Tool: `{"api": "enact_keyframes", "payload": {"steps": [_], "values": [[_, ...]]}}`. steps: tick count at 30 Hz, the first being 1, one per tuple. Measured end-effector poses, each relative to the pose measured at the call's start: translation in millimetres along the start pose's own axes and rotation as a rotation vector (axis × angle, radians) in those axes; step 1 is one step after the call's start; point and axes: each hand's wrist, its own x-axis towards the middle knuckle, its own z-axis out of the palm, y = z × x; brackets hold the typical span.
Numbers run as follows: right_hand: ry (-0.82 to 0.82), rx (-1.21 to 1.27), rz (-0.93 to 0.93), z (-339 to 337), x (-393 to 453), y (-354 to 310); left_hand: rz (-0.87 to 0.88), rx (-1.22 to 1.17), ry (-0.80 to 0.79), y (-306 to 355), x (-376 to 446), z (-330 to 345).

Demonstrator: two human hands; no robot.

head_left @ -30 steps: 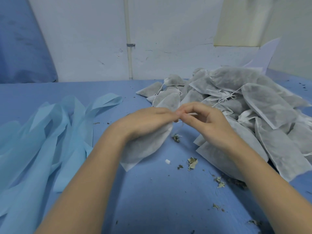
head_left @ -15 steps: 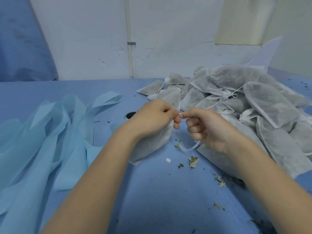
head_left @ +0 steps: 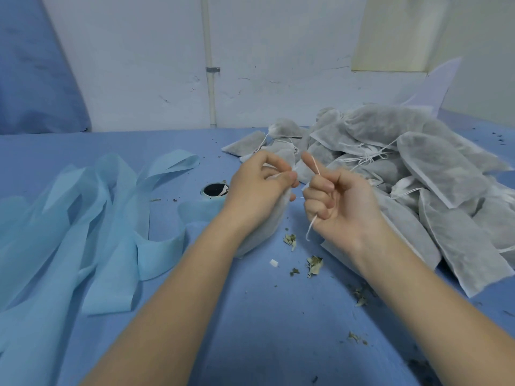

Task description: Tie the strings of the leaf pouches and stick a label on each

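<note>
My left hand [head_left: 259, 188] pinches the pouch [head_left: 267, 218] neck; my right hand [head_left: 337, 207] curls round the string [head_left: 316, 167]. Soft, light, floppy, I judge: best gripped at the neck.

Soft, even indoor light with a cool blue cast, faint diffuse shadows beneath the forearms on the table [head_left: 250, 316], no glare, wide-angle bending at the frame edges, slight softness throughout, corners dimmer.
</note>
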Motion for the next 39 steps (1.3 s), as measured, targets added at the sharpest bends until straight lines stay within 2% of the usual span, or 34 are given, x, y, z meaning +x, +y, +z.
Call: {"api": "enact_keyframes", "payload": {"steps": [5,11,17,19,23,29,31,33,39], "values": [[-0.059,-0.299,-0.031,0,2,5,0.027,0.097,0.140,-3,0,1],[0.056,-0.918,-0.170,1,-4,2,0.108,0.341,0.141,-4,2,4],[0.074,-1.200,-0.258,2,-5,8,0.095,0.396,0.192,-9,4,7],[0.091,-1.271,-0.338,1,-5,9,0.080,0.402,0.212,-10,6,8],[0.169,-1.277,-0.489,-4,-3,11,0.016,0.220,0.242,-13,6,7],[0.188,-1.209,-0.369,-13,4,4,-0.048,-0.103,0.130,-9,1,4],[0.169,-1.189,-0.346,-14,5,1,-0.011,-0.047,0.079,-9,0,2],[0.172,-1.167,-0.333,-14,6,-3,0.048,0.111,0.047,-10,0,1],[0.142,-0.927,-0.301,-15,6,-9,0.225,0.496,0.121,-6,0,6]]}}
